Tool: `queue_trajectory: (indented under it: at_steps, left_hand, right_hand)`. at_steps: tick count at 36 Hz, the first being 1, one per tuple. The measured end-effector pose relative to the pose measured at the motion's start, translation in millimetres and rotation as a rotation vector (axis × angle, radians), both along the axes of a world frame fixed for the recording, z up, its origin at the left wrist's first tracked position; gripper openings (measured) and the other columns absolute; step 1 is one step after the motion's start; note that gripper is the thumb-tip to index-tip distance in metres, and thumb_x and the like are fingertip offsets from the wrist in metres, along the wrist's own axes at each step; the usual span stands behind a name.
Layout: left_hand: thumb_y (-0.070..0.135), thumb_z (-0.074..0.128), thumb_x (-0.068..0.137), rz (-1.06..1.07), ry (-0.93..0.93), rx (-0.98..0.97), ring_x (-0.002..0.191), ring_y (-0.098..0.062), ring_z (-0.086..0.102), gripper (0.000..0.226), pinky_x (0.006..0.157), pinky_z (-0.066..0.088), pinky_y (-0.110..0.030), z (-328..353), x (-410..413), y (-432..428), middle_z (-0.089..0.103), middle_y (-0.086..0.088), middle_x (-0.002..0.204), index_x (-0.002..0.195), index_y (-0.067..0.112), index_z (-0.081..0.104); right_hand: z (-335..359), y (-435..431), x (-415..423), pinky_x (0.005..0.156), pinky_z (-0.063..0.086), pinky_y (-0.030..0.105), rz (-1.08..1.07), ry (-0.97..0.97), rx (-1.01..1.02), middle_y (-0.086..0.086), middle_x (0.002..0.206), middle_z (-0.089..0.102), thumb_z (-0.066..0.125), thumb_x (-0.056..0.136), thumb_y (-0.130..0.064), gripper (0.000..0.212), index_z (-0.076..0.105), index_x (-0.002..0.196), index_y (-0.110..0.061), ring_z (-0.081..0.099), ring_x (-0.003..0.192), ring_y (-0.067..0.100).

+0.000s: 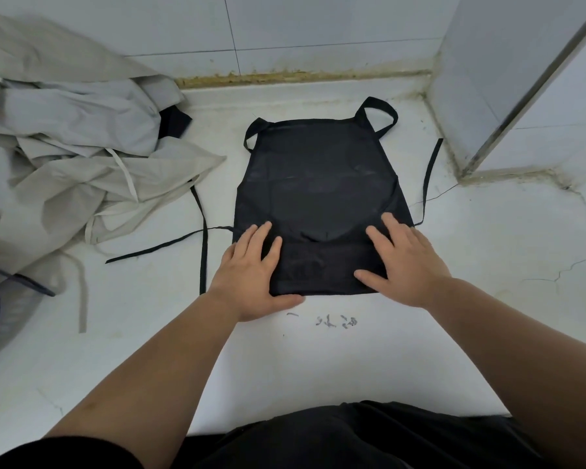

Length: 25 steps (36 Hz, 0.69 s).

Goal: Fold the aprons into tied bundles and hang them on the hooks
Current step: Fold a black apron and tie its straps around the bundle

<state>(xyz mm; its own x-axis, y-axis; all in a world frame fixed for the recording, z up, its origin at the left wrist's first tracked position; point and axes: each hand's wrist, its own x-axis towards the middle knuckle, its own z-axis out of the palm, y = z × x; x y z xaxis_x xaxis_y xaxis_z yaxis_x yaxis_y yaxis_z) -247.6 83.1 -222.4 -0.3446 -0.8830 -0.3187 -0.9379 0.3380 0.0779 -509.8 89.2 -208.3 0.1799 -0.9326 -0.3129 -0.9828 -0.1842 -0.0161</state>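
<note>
Apron, black [318, 191]: laid flat on white counter [318, 363], bib farthest, near hem seemingly folded up. Left hand [251, 275] and right hand [405, 262] are pressed on it, fingers spread. Step judged: early folding. Next: further folds, waist ties [170, 244] kept free for binding.

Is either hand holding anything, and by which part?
Nothing is gripped. The left hand and right hand press flat on the apron, at its near corners.
</note>
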Motion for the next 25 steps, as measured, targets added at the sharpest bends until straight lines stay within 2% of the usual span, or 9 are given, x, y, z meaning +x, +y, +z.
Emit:
queue_trajectory:
  at_steps: [2,4,6,9,13,16,18,22,25]
  left_hand:
    - [0.09,0.029,0.065,-0.027,-0.02,0.006,0.144,-0.023,0.0,0.115,0.117,0.011,-0.04,1.8,0.6,-0.7,-0.002,-0.004,0.156,0.153,0.02,0.006]
    - [0.089,0.041,0.063,-0.044,-0.028,0.064,0.142,-0.02,0.007,0.118,0.116,0.013,-0.038,5.9,1.7,-3.8,0.005,-0.001,0.152,0.153,0.021,0.006]
    - [0.084,0.055,0.063,-0.059,-0.031,0.102,0.141,-0.018,0.014,0.12,0.115,0.016,-0.035,11.7,2.0,-9.2,0.011,0.003,0.149,0.153,0.022,0.007]
    - [0.077,0.065,0.062,-0.07,-0.026,0.136,0.137,-0.017,0.023,0.119,0.112,0.026,-0.033,19.5,3.0,-16.9,0.018,0.005,0.148,0.153,0.023,0.01]
    - [0.053,0.072,0.07,-0.03,0.027,0.194,0.136,-0.017,0.028,0.108,0.107,0.036,-0.034,27.0,5.1,-21.6,0.02,0.008,0.151,0.153,0.027,0.008]
    - [0.042,0.069,0.073,-0.012,0.056,0.206,0.135,-0.019,0.032,0.099,0.105,0.04,-0.035,30.4,5.0,-23.7,0.024,0.007,0.152,0.153,0.023,0.013]
    - [0.039,0.066,0.075,0.017,0.105,0.209,0.13,-0.019,0.039,0.088,0.102,0.041,-0.035,32.6,4.1,-24.6,0.036,0.005,0.146,0.15,0.022,0.023]
    - [0.041,0.055,0.072,0.136,0.215,0.279,0.097,-0.016,0.056,0.054,0.083,0.049,-0.032,41.4,5.3,-32.0,0.06,0.009,0.106,0.124,0.027,0.053]
    - [0.04,0.055,0.081,0.294,0.344,0.368,0.098,-0.015,0.055,0.032,0.082,0.044,-0.027,49.6,9.3,-43.4,0.061,0.01,0.1,0.111,0.032,0.063]
  right_hand:
    - [-0.6,2.8,0.0,0.118,0.012,0.041,0.053,0.004,0.069,0.008,0.158,0.005,0.019,0.06,-0.088,0.113,0.015,0.15,-0.019,0.016,0.143,0.027]
    - [-1.4,3.5,-1.6,0.119,0.009,0.04,0.069,0.003,0.151,0.005,0.158,0.005,0.029,0.055,-0.092,0.123,0.009,0.151,-0.018,0.014,0.144,0.024]
    - [1.7,0.7,-2.7,0.119,0.011,0.037,0.074,-0.002,0.171,0.001,0.158,0.01,0.045,0.066,-0.085,0.114,0.008,0.151,-0.018,0.019,0.143,0.022]
    - [12.1,-5.2,0.2,0.113,0.021,0.034,0.076,-0.018,0.171,-0.002,0.156,0.021,0.045,0.081,-0.072,0.092,0.016,0.15,-0.019,0.031,0.137,0.021]
    - [17.5,-11.2,-2.5,0.095,0.045,0.033,0.0,-0.12,0.159,-0.006,0.138,0.047,0.048,0.08,-0.072,0.079,0.032,0.141,-0.024,0.052,0.116,0.019]
    - [20.8,-16.8,-4.8,0.098,0.043,0.034,0.037,-0.08,0.246,-0.006,0.148,0.031,0.061,0.069,-0.071,0.098,0.023,0.146,-0.026,0.047,0.124,0.019]
    - [21.8,-19.0,-3.5,0.095,0.045,0.033,0.075,-0.011,0.276,-0.005,0.15,0.022,0.067,0.069,-0.058,0.099,0.018,0.149,-0.026,0.046,0.124,0.021]
    - [24.7,-29.6,-1.8,0.09,0.049,0.034,0.026,-0.042,0.31,-0.005,0.137,0.039,0.06,0.074,-0.035,0.069,0.04,0.139,-0.024,0.052,0.115,0.02]
    - [33.3,-44.9,-5.3,0.09,0.047,0.033,-0.032,-0.14,0.29,-0.001,0.11,0.06,0.054,0.081,-0.034,0.031,0.061,0.106,-0.018,0.054,0.106,0.022]
